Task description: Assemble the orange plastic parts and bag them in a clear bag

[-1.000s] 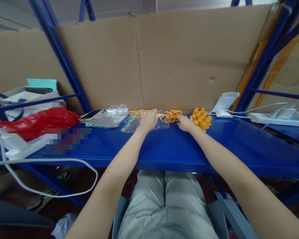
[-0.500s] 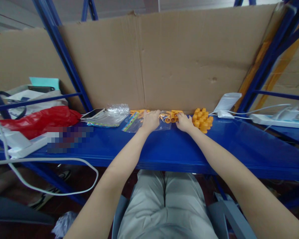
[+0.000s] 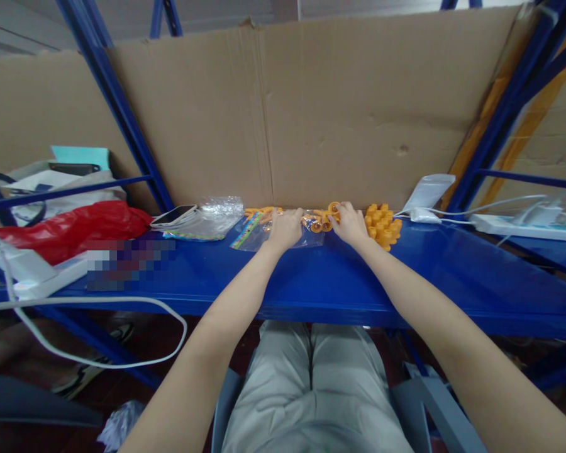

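A clear plastic bag (image 3: 252, 236) with a colourful printed strip lies on the blue shelf, and my left hand (image 3: 287, 228) is closed over it, the fingertips partly hidden. Orange plastic pieces with round, cup-like ends (image 3: 317, 223) lie at the bag's right side, some seen through the film. My right hand (image 3: 351, 223) pinches an orange plastic piece (image 3: 333, 207) whose round open end faces me, beside that group. Just right of this hand stands a cluster of orange knobbed pieces (image 3: 383, 226). Other thin orange pieces (image 3: 263, 212) lie behind the bag on the left.
Along the shelf's left lie a phone (image 3: 177, 216), flat clear packages (image 3: 210, 223), a red plastic bag (image 3: 85, 229) and a white power strip (image 3: 59, 277) with a looping cable. A cardboard panel (image 3: 334, 113) rises behind. On the right are a white pouch (image 3: 427, 194) and another power strip (image 3: 528, 228).
My right hand has lifted slightly and turned one orange piece up, so its round end now shows. My left hand stays on the bag. The view has shifted a little.
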`<state>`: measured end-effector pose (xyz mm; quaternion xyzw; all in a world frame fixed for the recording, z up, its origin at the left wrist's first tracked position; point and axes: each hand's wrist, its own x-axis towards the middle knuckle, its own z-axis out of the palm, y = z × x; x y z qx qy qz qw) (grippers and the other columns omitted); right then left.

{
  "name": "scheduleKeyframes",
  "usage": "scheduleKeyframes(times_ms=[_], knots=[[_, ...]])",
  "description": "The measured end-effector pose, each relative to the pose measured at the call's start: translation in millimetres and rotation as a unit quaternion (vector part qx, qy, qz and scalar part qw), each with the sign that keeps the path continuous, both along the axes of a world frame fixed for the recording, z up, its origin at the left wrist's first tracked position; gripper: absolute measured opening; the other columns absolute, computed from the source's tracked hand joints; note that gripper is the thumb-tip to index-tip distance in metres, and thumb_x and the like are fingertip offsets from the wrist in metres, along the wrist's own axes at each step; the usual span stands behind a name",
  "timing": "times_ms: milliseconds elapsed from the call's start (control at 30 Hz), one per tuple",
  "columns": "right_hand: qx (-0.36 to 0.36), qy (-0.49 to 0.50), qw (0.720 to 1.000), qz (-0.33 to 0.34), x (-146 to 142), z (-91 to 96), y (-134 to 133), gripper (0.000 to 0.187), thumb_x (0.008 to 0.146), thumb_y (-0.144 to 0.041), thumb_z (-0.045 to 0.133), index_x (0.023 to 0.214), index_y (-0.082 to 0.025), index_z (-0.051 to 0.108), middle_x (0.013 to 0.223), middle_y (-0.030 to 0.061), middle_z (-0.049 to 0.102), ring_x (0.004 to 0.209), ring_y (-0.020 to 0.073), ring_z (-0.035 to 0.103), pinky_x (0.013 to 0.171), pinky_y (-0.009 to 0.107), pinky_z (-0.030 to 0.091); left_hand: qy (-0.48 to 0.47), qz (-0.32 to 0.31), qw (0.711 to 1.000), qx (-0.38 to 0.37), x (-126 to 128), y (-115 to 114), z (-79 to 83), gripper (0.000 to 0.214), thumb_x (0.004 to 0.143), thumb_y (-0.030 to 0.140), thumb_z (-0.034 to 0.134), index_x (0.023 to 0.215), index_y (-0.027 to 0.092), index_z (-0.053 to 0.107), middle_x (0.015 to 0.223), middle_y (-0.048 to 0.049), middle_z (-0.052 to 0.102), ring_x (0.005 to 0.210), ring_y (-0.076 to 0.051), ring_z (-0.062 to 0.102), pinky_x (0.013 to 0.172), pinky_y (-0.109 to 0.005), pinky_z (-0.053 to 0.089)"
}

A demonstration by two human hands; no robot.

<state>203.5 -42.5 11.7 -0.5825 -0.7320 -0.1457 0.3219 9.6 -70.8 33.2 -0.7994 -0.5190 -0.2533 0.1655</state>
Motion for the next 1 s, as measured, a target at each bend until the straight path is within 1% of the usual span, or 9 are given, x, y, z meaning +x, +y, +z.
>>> scheduleKeyframes(times_ms=[133,233,300,467,567,667,733,800,1000], knots=[[0.026,0.056,0.998,-0.016,5.0,6.4,-1.6,0.032,0.091,-0.036,0.049,0.111,-0.012,0.058,0.117,0.0204,0.057,0.103,0.0334,0.061,0.087,0.046,0.050,0.003,0.004,1.000,-0.001,0.5,-2.1,1.4,0.034,0.088,0.011,0.036,0.108,0.015,0.062,0.110,-0.0162,0.072,0.108,-0.029,0.065,0.104,-0.053,0.032],[0.023,0.095,0.994,-0.041,9.6,8.2,0.7,0.024,0.087,-0.029,0.050,0.106,-0.014,0.056,0.112,0.0174,0.057,0.099,0.0317,0.061,0.083,0.044,0.050,0.003,0.007,1.000,0.001,0.6,-2.4,1.7,0.034,0.087,0.011,0.036,0.108,0.016,0.062,0.110,-0.0150,0.072,0.108,-0.028,0.065,0.104,-0.052,0.033],[0.025,0.108,0.993,-0.038,13.4,8.9,2.5,0.026,0.083,-0.023,0.050,0.108,-0.015,0.054,0.110,0.0162,0.057,0.100,0.0313,0.060,0.085,0.045,0.050,0.000,0.007,1.000,0.002,0.3,-2.1,1.5,0.035,0.087,0.011,0.036,0.110,0.017,0.062,0.111,-0.0148,0.072,0.108,-0.028,0.065,0.104,-0.052,0.033],[0.083,0.140,0.987,0.018,24.6,14.6,4.1,0.041,0.079,-0.021,0.049,0.120,-0.016,0.049,0.116,0.0164,0.056,0.113,0.0299,0.055,0.093,0.045,0.046,-0.006,0.003,1.000,-0.001,-0.4,-0.1,0.3,0.035,0.089,0.012,0.036,0.114,0.015,0.060,0.112,-0.0165,0.072,0.110,-0.028,0.065,0.106,-0.053,0.031],[0.135,0.198,0.969,0.054,28.6,21.1,4.8,0.032,0.080,-0.022,0.046,0.111,-0.018,0.053,0.111,0.0130,0.058,0.109,0.0266,0.055,0.094,0.044,0.046,-0.011,0.009,1.000,-0.004,-0.6,1.3,-0.8,0.035,0.089,0.012,0.037,0.117,0.015,0.057,0.108,-0.0154,0.073,0.110,-0.028,0.065,0.107,-0.053,0.031],[0.163,0.275,0.941,0.110,26.8,26.1,4.7,0.020,0.081,-0.022,0.042,0.098,-0.021,0.053,0.097,0.0067,0.058,0.094,0.0208,0.057,0.084,0.037,0.049,-0.012,0.012,1.000,-0.004,-0.6,1.9,-1.7,0.036,0.089,0.011,0.036,0.119,0.015,0.056,0.105,-0.0146,0.074,0.108,-0.028,0.066,0.107,-0.053,0.031],[0.160,0.308,0.926,0.148,22.1,27.5,2.1,0.016,0.081,-0.022,0.041,0.094,-0.022,0.052,0.090,0.0037,0.056,0.084,0.0178,0.056,0.076,0.032,0.049,-0.015,0.010,1.000,-0.004,-0.5,1.7,-2.0,0.036,0.089,0.011,0.035,0.119,0.015,0.056,0.106,-0.0148,0.074,0.109,-0.027,0.066,0.107,-0.053,0.030],[0.141,0.317,0.921,0.176,15.6,27.5,-3.1,0.014,0.078,-0.022,0.043,0.090,-0.022,0.050,0.085,0.0021,0.055,0.077,0.0162,0.054,0.072,0.030,0.048,-0.019,0.004,1.000,-0.003,-0.5,1.3,-2.1,0.036,0.089,0.010,0.036,0.119,0.015,0.055,0.110,-0.0156,0.073,0.112,-0.028,0.065,0.107,-0.053,0.031],[0.075,0.239,0.947,0.201,-1.0,21.1,-16.9,0.012,0.070,-0.022,0.050,0.081,-0.022,0.051,0.088,0.0039,0.060,0.083,0.0191,0.056,0.081,0.036,0.048,-0.022,-0.003,1.000,-0.012,-0.3,1.0,-1.1,0.036,0.091,0.011,0.037,0.121,0.015,0.054,0.107,-0.0147,0.073,0.108,-0.028,0.066,0.104,-0.049,0.036]])
